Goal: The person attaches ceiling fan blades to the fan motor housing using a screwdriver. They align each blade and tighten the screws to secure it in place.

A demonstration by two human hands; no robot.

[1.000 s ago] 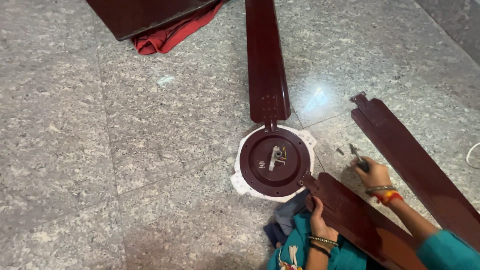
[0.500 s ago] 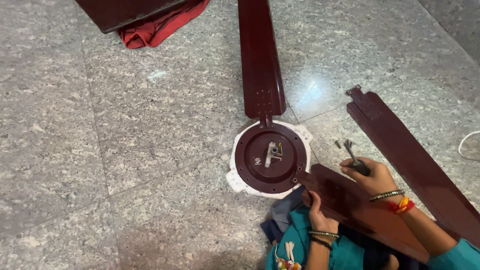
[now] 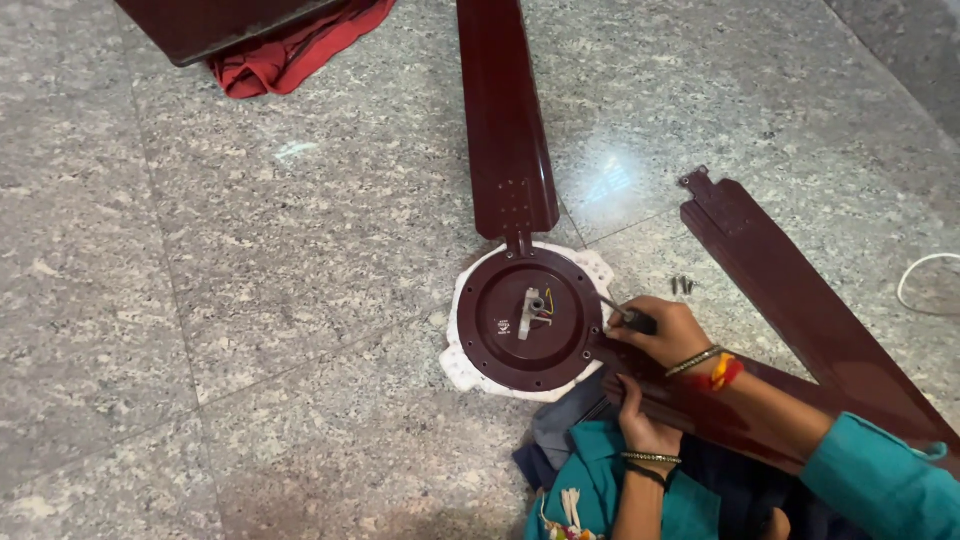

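Compared with half a second back, the right hand [image 3: 672, 332] has come in from out by the loose blade and now sits right against the fan motor hub [image 3: 529, 319], fist closed round a dark-handled screwdriver [image 3: 622, 316] whose tip touches the hub's right rim. Before that the tool was up in the air, clear of the hub. The left hand [image 3: 643, 424] hasn't really budged: it's clamped on the near blade [image 3: 735, 408] just where that meets the hub, fingers wrapped over the edge.

The hub is in the middle of the shot on the floor, sitting on a scrap of white padding [image 3: 462, 352]. One blade [image 3: 503, 115] runs off to the far side, attached. A loose blade [image 3: 800, 300] lies to the right, well apart from the hub, with a couple of small screws [image 3: 682, 285] between them. Far left there's a red cloth [image 3: 290, 52] under a dark panel [image 3: 215, 25], and a white cable [image 3: 925, 280] at the right edge.

The right wrist and screwdriver cover the joint, so I can't see the screw itself. Everything's glossy maroon metal, round hub with a ring of holes and a stubby centre shaft, on polished speckled grey granite [image 3: 200, 300].
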